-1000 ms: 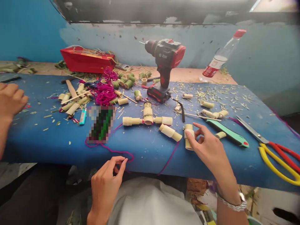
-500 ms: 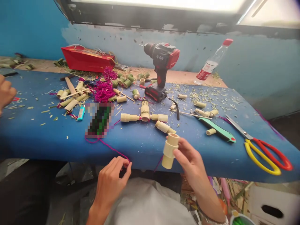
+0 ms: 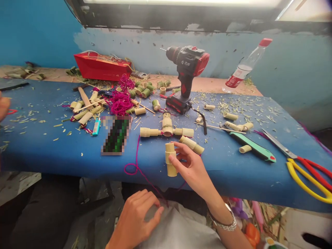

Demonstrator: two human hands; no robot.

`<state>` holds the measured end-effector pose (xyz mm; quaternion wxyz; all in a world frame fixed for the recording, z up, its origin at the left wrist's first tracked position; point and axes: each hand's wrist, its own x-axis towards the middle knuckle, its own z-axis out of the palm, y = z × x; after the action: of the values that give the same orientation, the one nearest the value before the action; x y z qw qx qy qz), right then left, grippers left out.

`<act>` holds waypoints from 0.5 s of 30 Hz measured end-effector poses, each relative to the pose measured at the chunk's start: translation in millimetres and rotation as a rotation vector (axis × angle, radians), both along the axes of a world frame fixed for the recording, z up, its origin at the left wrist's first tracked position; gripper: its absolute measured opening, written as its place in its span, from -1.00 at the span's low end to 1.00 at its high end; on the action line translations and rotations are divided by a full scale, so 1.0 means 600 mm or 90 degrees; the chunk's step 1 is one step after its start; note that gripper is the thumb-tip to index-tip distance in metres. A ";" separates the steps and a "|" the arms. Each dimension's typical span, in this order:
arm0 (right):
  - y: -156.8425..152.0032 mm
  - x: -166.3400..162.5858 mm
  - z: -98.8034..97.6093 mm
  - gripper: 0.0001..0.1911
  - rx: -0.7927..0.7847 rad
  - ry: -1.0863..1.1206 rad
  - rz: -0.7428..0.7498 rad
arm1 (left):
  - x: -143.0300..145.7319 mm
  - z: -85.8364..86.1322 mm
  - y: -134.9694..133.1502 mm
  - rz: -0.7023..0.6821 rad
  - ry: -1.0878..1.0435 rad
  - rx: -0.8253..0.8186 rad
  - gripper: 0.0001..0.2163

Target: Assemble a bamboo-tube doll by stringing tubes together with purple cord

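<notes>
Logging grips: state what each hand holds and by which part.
The right hand holds a jointed bamboo tube by its middle section. Whether the left hand grips the magenta yarn running to it cannot be told.

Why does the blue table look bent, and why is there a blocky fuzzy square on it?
In the head view, the wide lens makes the blue table bow and slant; the blocky patch is pixelated, so what lies under it cannot be seen; the window strip glares white; the bamboo tubes in the right hand stay sharp.
</notes>
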<state>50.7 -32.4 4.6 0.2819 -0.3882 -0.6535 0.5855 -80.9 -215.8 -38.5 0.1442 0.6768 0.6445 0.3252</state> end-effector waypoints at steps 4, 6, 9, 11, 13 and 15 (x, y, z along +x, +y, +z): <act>0.006 -0.026 0.003 -0.39 0.042 -0.081 -0.069 | -0.034 0.031 0.032 0.071 0.024 0.150 -0.85; 0.011 -0.041 0.004 -0.43 0.048 -0.091 -0.094 | -0.051 0.049 0.061 0.105 0.061 0.210 -0.89; 0.017 -0.060 0.005 -0.57 0.084 -0.113 -0.120 | -0.072 0.064 0.112 0.139 0.144 0.221 -0.73; 0.019 -0.070 0.005 -0.63 0.160 -0.151 -0.139 | -0.080 0.066 0.143 0.146 0.183 0.199 -0.66; 0.021 -0.076 0.006 -0.67 0.269 -0.200 -0.154 | -0.085 0.063 0.166 0.142 0.186 0.183 -0.68; 0.022 -0.078 0.006 -0.70 0.365 -0.239 -0.148 | -0.088 0.059 0.181 0.136 0.171 0.179 -0.71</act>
<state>4.2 -19.1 8.3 0.3190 -0.4657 -0.7832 0.2606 -133.7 -106.9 -3.3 -0.0744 0.6553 0.6742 0.3323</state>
